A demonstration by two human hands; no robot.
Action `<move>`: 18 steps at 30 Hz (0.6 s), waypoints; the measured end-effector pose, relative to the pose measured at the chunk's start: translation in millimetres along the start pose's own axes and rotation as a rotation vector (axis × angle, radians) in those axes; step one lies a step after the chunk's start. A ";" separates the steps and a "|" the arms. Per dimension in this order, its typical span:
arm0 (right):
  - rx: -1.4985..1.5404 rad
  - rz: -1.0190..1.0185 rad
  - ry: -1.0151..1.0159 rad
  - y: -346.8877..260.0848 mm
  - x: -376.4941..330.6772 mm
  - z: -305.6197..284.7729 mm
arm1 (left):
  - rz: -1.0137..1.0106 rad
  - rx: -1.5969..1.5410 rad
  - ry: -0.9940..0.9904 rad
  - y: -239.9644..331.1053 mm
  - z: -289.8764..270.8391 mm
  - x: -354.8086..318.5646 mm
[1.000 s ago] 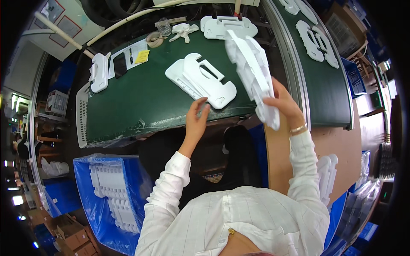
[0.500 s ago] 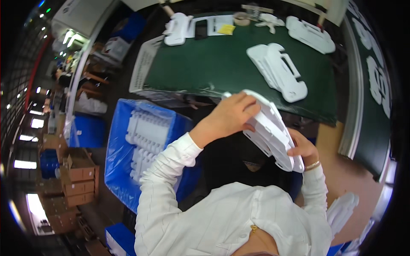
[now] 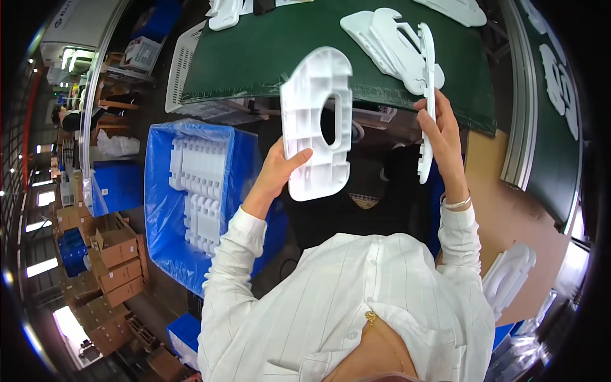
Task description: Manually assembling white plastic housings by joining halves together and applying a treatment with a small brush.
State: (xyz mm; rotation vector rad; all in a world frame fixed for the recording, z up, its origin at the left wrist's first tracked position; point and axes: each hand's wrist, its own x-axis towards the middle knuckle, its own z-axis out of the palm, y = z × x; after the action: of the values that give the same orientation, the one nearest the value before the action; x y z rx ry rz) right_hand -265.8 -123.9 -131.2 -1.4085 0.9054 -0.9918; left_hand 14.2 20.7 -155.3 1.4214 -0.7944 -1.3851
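My left hand [image 3: 278, 173] grips a flat white moulded plastic part [image 3: 316, 124] with an oval opening, held upright with its ribbed face toward me. My right hand [image 3: 442, 134] holds a second white plastic part [image 3: 427, 102] edge-on, so it looks like a thin strip. The two parts are apart, both raised in front of the near edge of the green-topped workbench [image 3: 254, 63]. Both sleeves are white with thin stripes.
More white plastic parts [image 3: 382, 38] lie on the green bench top. A blue bin lined with blue plastic [image 3: 162, 210] at my left holds stacked white parts [image 3: 200, 191]. Brown cardboard boxes [image 3: 114, 254] stand further left. A second green surface [image 3: 554, 89] and stacked white parts [image 3: 509, 274] are at right.
The two parts were held together in both hands over my lap; now they are separated, one in each hand, and raised. Before that, my hands were at the bench.
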 end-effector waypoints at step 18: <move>-0.527 -0.137 0.005 -8.2 -49.0 101.3 | 0.407 -0.147 0.039 -7.0 90.9 6.7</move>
State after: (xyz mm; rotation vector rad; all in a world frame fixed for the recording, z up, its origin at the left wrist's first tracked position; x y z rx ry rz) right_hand -188.1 -42.1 -127.7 -1.9307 1.1381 -0.8909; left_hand -74.7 -0.6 -154.3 1.0962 -0.8802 -1.0745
